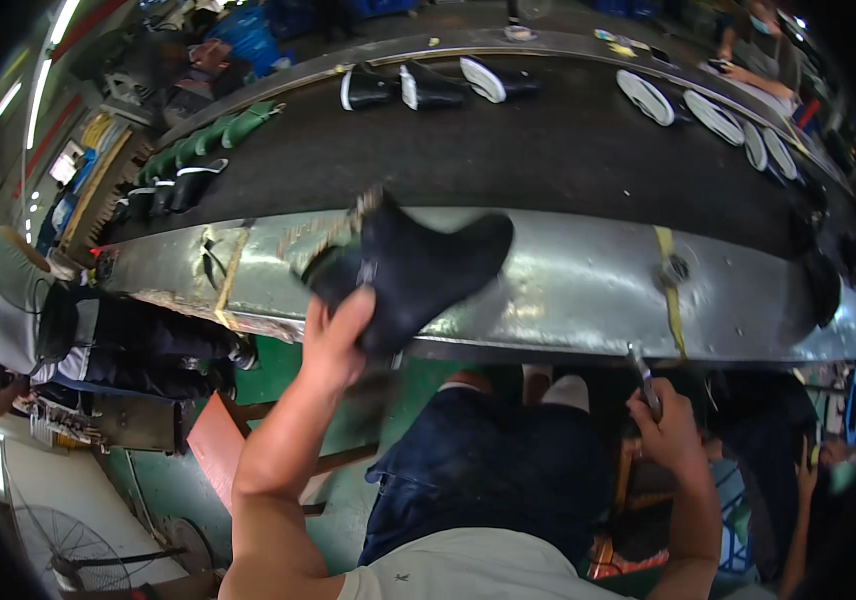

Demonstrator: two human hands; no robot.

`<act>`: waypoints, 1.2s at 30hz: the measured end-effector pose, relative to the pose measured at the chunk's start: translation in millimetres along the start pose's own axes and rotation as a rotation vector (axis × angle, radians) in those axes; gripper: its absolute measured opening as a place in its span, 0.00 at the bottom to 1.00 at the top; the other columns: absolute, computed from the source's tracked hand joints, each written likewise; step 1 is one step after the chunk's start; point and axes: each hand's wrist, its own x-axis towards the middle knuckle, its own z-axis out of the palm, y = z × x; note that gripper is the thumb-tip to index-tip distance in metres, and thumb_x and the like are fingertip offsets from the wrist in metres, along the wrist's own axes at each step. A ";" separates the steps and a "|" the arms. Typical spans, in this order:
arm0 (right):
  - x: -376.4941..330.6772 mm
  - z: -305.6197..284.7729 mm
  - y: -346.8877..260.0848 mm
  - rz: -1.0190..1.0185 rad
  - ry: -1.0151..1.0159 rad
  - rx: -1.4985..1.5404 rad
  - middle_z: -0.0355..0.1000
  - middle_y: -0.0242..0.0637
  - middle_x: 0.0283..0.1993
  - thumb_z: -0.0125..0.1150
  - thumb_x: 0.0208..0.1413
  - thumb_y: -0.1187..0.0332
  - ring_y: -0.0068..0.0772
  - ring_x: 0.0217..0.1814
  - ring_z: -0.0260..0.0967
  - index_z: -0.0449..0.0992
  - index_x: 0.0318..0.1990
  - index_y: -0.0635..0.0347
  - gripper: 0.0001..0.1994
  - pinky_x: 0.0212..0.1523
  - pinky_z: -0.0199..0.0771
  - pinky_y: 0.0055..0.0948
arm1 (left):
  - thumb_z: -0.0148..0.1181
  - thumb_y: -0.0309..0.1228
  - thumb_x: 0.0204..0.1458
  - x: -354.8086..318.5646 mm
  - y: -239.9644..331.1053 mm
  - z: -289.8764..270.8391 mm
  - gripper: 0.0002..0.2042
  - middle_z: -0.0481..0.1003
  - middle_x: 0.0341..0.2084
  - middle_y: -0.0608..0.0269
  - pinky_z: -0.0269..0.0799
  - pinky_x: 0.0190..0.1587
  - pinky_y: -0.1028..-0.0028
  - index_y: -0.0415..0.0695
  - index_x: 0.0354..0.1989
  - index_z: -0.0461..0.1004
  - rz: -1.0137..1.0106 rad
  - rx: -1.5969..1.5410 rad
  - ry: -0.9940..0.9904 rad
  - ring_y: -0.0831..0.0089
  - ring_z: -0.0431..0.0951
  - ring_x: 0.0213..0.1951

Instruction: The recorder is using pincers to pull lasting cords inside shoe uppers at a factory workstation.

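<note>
My left hand (pixel 336 345) is closed round a black ankle boot (pixel 433 265), holding it by its shaft over the metal ledge of the bench. The boot is tilted, with its toe pointing right, and partly smeared by motion. In my right hand (pixel 670 430), near the front of the ledge, is a slim metal hand tool (pixel 641 368) with its tip pointing up and away from me. Its exact kind I cannot make out. The fingers are wrapped round its handle.
Beyond the metal ledge (pixel 578 285) runs a wide dark belt (pixel 548 150) with black boots (pixel 433 88), green boots (pixel 213 138) and several pale-soled shoes (pixel 645 97) on it. One person (pixel 8 290) stands at the left, another (pixel 763 65) at the far right.
</note>
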 end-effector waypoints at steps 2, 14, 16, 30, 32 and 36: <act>22.5 -5.5 -4.3 -0.133 0.082 -0.300 0.75 0.44 0.35 0.64 0.55 0.74 0.47 0.34 0.76 0.70 0.44 0.63 0.11 0.36 0.75 0.37 | 0.65 0.30 0.56 80.2 -8.8 -4.2 0.22 0.77 0.47 0.57 0.75 0.53 0.68 0.34 0.57 0.69 0.164 0.186 0.031 0.70 0.78 0.48; 134.6 -2.4 24.4 -0.582 0.323 -0.412 0.75 0.41 0.41 0.66 0.31 0.83 0.50 0.44 0.76 0.73 0.42 0.62 0.23 0.41 0.78 0.41 | 0.77 0.47 0.44 344.8 -65.3 -187.1 0.37 0.79 0.49 0.51 0.72 0.54 0.65 0.33 0.57 0.73 0.196 0.948 0.572 0.62 0.80 0.49; 131.6 -7.4 32.1 -0.535 0.350 -0.442 0.76 0.40 0.41 0.66 0.31 0.82 0.48 0.43 0.76 0.74 0.40 0.61 0.21 0.41 0.79 0.40 | 0.77 0.45 0.43 340.1 -73.9 -156.9 0.36 0.79 0.49 0.53 0.73 0.52 0.64 0.34 0.57 0.74 -0.015 0.977 0.516 0.63 0.79 0.47; 138.1 -22.8 34.4 -0.453 0.223 -0.419 0.77 0.33 0.41 0.64 0.34 0.72 0.35 0.44 0.76 0.78 0.37 0.55 0.16 0.35 0.76 0.29 | 0.53 0.43 0.64 533.5 -223.8 131.3 0.23 0.73 0.51 0.53 0.77 0.47 0.61 0.37 0.58 0.69 -0.147 0.669 0.182 0.64 0.75 0.50; 138.5 -25.1 36.1 -0.421 0.220 -0.429 0.77 0.31 0.42 0.63 0.35 0.72 0.34 0.44 0.75 0.78 0.37 0.54 0.16 0.34 0.75 0.28 | 0.54 0.48 0.63 564.7 -240.0 164.0 0.27 0.72 0.57 0.54 0.72 0.54 0.52 0.41 0.62 0.67 -0.328 0.689 0.318 0.56 0.72 0.57; 143.1 -25.7 34.1 -0.470 0.233 -0.404 0.77 0.29 0.42 0.63 0.36 0.71 0.31 0.43 0.74 0.78 0.37 0.53 0.15 0.34 0.74 0.26 | 0.58 0.43 0.61 619.6 -244.5 137.7 0.27 0.73 0.57 0.49 0.70 0.57 0.56 0.34 0.61 0.69 -0.226 0.588 0.373 0.54 0.76 0.55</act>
